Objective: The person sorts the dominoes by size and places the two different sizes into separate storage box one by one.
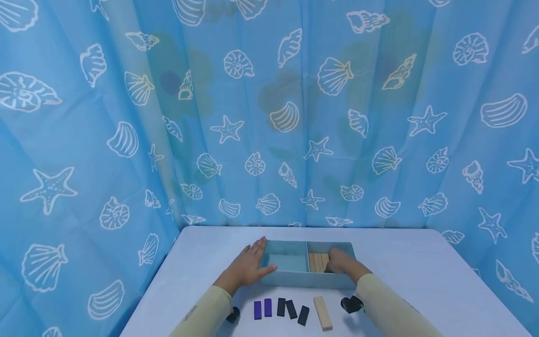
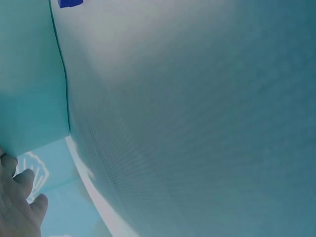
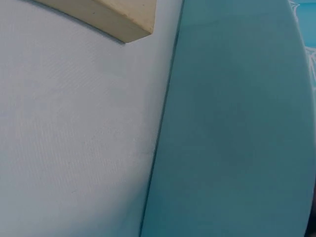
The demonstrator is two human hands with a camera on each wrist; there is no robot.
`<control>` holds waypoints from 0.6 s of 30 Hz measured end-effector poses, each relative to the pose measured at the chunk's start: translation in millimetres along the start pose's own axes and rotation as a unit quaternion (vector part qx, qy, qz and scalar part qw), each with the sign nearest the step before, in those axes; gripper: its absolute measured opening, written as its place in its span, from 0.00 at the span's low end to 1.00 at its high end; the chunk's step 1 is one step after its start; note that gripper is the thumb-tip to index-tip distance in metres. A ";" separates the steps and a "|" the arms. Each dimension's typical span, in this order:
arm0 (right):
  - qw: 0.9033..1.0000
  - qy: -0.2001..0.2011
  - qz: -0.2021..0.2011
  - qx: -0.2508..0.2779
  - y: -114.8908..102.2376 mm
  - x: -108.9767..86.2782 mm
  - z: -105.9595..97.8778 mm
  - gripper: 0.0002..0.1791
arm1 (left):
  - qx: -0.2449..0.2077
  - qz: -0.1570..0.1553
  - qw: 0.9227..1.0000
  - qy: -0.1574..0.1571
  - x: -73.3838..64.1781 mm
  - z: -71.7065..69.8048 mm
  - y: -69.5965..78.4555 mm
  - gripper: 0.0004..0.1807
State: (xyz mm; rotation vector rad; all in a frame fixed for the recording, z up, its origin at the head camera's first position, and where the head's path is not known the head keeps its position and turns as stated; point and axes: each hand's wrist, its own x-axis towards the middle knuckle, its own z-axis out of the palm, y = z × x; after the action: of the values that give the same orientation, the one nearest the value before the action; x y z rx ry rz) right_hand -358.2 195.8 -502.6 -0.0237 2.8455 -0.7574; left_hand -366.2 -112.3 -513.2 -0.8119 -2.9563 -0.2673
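Observation:
A blue-green box (image 1: 303, 280) with two compartments stands on the table. My left hand (image 1: 248, 264) rests against its left end, fingers straight and thumb over the front rim; the left wrist view catches its fingertips (image 2: 29, 195) at the edge. Inside the right compartment, where pale wooden blocks (image 1: 316, 262) lie side by side, is my right hand (image 1: 342, 263). Its fingers point down among the blocks and are mostly hidden, so whether they pinch one cannot be seen. The right wrist view has only the box's outer wall (image 3: 232, 123) and a wooden block's end (image 3: 133, 24).
In front of the box lie two purple blocks (image 1: 267, 307), three black blocks (image 1: 291, 309) and one longer wooden block (image 1: 323, 313). The left compartment (image 1: 286, 261) shows its bare floor. A blue shell-patterned curtain (image 1: 269, 140) hangs behind the white table (image 1: 404, 262).

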 end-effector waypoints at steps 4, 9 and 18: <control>1.000 0.000 0.002 -0.005 -0.9 -3.6 -3.9 0.13 | -0.006 0.000 1.000 -0.001 0.4 -1.5 -0.2 0.53; 1.000 0.003 0.003 0.001 1.0 -7.6 -10.8 0.27 | -0.008 -0.007 1.000 -0.006 1.8 0.7 -0.3 0.51; 0.996 0.019 -0.019 0.090 3.4 -18.0 -25.9 0.33 | -0.014 -0.014 1.000 -0.001 2.7 4.2 0.6 0.52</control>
State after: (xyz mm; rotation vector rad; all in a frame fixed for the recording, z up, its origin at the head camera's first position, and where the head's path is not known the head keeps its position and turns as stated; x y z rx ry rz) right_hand -345.5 212.7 -478.9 -0.0380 2.8068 -1.0295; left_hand -368.3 -109.7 -516.9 -0.7756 -2.9751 -0.3110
